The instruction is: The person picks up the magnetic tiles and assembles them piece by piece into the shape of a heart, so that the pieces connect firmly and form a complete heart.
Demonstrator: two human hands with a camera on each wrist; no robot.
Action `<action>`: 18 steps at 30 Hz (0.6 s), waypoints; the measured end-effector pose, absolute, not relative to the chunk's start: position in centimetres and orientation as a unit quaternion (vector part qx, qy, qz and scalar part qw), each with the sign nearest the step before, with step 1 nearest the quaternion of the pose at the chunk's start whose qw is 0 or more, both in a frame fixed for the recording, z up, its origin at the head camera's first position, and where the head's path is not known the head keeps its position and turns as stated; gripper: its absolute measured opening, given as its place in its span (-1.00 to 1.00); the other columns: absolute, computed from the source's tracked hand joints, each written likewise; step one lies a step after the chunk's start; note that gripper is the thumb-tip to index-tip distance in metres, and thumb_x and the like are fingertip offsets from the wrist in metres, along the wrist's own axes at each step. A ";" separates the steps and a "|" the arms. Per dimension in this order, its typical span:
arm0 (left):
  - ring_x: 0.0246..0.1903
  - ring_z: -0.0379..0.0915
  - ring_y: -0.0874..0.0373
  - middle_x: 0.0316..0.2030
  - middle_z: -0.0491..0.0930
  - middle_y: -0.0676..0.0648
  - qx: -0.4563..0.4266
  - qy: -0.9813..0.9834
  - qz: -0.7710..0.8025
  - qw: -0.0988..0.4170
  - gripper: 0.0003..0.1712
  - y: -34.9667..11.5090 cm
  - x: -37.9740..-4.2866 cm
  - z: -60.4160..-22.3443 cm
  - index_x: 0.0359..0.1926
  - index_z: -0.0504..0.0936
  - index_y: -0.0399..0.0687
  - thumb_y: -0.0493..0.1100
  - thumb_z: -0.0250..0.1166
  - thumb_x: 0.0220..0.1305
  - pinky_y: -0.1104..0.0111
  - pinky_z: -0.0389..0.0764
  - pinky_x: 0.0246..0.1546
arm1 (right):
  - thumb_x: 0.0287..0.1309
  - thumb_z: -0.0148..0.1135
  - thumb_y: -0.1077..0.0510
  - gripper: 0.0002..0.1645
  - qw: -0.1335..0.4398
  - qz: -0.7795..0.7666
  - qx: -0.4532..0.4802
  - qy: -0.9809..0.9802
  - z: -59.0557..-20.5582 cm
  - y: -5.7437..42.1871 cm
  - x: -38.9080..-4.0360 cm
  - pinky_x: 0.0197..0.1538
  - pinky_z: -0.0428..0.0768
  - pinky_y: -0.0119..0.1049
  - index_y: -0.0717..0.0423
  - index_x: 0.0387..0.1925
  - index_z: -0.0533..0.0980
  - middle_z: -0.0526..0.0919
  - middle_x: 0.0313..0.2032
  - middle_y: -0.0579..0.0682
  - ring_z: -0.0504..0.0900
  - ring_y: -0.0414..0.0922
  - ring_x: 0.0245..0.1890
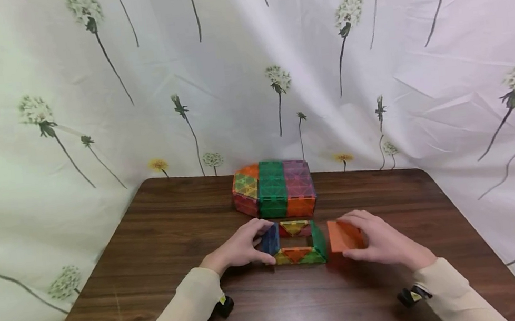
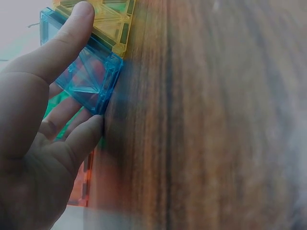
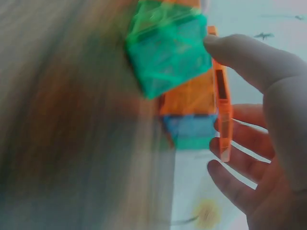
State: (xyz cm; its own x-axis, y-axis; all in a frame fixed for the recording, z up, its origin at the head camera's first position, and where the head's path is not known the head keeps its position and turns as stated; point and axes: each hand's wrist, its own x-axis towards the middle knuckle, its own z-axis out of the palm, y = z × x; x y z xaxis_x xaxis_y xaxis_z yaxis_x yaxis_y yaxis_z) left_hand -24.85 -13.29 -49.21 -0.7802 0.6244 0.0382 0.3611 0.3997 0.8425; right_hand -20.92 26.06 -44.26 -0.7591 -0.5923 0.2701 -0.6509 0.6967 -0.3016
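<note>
A low frame of see-through magnetic tiles stands on the table, with a blue tile (image 1: 270,239) at its left end and a green tile (image 1: 318,239) at its right. Orange and yellow triangle tiles (image 1: 296,254) form its near side. My left hand (image 1: 238,246) grips the blue tile, thumb at the near edge and fingers toward the far edge. In my right hand (image 1: 383,236) is an orange magnetic tile (image 1: 340,236), held by its edges just right of the frame. The right wrist view shows this orange tile (image 3: 222,96) edge-on between thumb and fingers, beside the green tile (image 3: 168,52).
Behind the frame stands a larger closed block of magnetic tiles (image 1: 284,189) in green, purple, orange and red. The brown wooden table (image 1: 163,250) meets a white cloth backdrop (image 1: 229,79) printed with dandelions.
</note>
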 end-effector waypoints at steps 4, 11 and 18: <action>0.31 0.40 0.02 0.29 0.41 -0.08 0.296 0.826 0.458 0.143 -0.06 -13.2 -24.8 -49.1 0.46 0.41 -0.06 -0.04 0.65 0.13 0.12 0.53 0.33 | 0.11 0.60 -0.21 -0.14 0.081 0.220 0.355 -0.905 -43.4 24.0 -21.8 0.10 0.65 -0.06 0.05 0.35 0.54 0.58 0.24 -0.10 0.54 -0.15 0.18; 0.31 0.40 0.03 0.29 0.41 -0.08 0.298 0.828 0.455 0.139 -0.07 -13.2 -24.9 -49.2 0.46 0.41 -0.06 -0.03 0.65 0.13 0.11 0.52 0.33 | 0.14 0.57 -0.23 -0.12 0.079 0.248 0.385 -0.885 -43.3 21.0 -23.0 0.12 0.65 -0.05 0.07 0.37 0.52 0.58 0.23 -0.09 0.50 -0.15 0.17; 0.33 0.40 0.01 0.30 0.41 -0.09 0.299 0.828 0.453 0.137 -0.07 -13.3 -24.9 -49.2 0.45 0.41 -0.05 -0.02 0.65 0.14 0.09 0.51 0.34 | 0.18 0.50 -0.32 -0.11 0.055 0.245 0.389 -0.886 -44.0 18.5 -23.5 0.14 0.63 -0.07 0.05 0.39 0.50 0.60 0.20 -0.08 0.51 -0.15 0.14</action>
